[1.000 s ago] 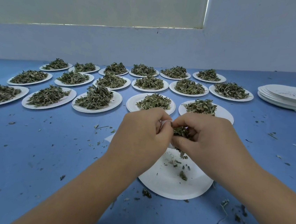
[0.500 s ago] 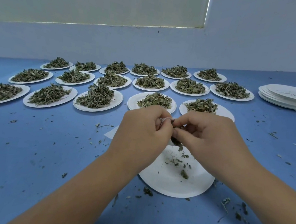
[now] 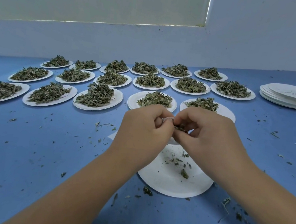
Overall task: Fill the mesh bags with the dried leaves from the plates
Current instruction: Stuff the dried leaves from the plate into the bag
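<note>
Two bare hands meet above a nearly empty white paper plate (image 3: 172, 183) on a blue desk (image 3: 47, 156). The left hand (image 3: 141, 129) is curled closed, its fingertips pinching a sliver of white material (image 3: 167, 119) that is probably the rim of a mesh bag; most of it is hidden behind the fingers, so its shape cannot be told. The right hand (image 3: 208, 134) presses in against the left, its fingers closed on a small clump of dried leaves (image 3: 180, 128) held right at that white edge. Only crumbs and a few broken leaf bits (image 3: 184, 173) lie on the plate below the hands.

Beyond the hands, three rows of white plates run across the desk, each heaped with dried green leaves; the nearest row includes a tall pile (image 3: 96, 95) left of centre and a flatter one (image 3: 155, 99) just behind the left hand. Another filled plate (image 3: 202, 103) sits partly hidden behind the right hand. At far right stands a stack of empty plates (image 3: 289, 95), the top one dusted with fragments. Loose leaf scraps (image 3: 103, 125) are scattered over the blue surface around the work area. A pale wall (image 3: 150, 42) rises behind the desk.
</note>
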`<state>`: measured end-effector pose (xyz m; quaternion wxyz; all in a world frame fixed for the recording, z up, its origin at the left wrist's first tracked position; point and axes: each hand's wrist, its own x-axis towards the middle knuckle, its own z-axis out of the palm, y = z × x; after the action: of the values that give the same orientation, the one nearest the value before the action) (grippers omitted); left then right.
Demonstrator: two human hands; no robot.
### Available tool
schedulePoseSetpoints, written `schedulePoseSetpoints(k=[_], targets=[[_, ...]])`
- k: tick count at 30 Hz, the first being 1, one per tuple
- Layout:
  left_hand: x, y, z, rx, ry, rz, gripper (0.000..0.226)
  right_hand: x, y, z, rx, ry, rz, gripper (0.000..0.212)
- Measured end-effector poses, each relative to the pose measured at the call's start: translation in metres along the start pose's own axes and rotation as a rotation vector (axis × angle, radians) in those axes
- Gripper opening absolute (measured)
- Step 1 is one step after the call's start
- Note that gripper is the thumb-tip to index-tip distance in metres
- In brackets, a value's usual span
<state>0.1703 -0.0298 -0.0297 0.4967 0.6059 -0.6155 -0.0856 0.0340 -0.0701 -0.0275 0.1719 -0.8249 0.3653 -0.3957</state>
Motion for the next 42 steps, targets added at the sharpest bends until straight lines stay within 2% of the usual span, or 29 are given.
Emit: schedulePoseSetpoints(k=[5, 11, 17, 21, 26, 31, 32, 34, 36, 38, 42], targets=[[0.002, -0.001, -0.001, -0.026, 0.019, -0.028, 0.017, -0.001, 0.001, -0.001, 0.074, 0.012, 0.022, 0.029], [0.001, 0.0, -0.002, -0.03, 0.001, -0.013, 0.019, -0.001, -0.001, -0.004, 0.036, 0.005, -0.047, 0.009], [0.002, -0.002, -0.004, -0.066, -0.01, -0.022, 0.017, 0.0, 0.001, -0.009, -0.013, -0.073, -0.144, 0.013], [0.004, -0.003, -0.004, -0.062, -0.01, -0.041, 0.016, 0.0, 0.004, -0.009, 0.075, -0.042, -0.062, 0.022], [0.001, -0.003, -0.002, -0.054, -0.045, -0.022, 0.018, -0.001, 0.002, -0.005, 0.023, -0.013, -0.072, 0.015], [0.005, -0.005, -0.008, -0.092, 0.019, -0.074, 0.016, 0.001, 0.002, -0.019, 0.09, 0.038, -0.051, 0.005], [0.006, -0.005, -0.01, -0.11, 0.032, -0.088, 0.016, 0.001, 0.003, -0.022, 0.087, 0.009, -0.039, 0.011], [0.007, -0.005, -0.013, -0.142, 0.054, -0.113, 0.016, 0.0, 0.005, -0.023, 0.038, -0.118, -0.015, 0.038], [0.008, -0.005, -0.014, -0.158, 0.067, -0.131, 0.017, -0.001, 0.004, -0.019, -0.044, -0.214, -0.003, 0.05], [0.008, -0.005, -0.014, -0.171, 0.067, -0.142, 0.017, -0.001, 0.004, -0.012, -0.065, -0.197, -0.023, 0.043], [0.007, -0.004, -0.014, -0.156, 0.069, -0.12, 0.017, 0.0, 0.004, -0.01, 0.052, -0.067, -0.006, 0.023]])
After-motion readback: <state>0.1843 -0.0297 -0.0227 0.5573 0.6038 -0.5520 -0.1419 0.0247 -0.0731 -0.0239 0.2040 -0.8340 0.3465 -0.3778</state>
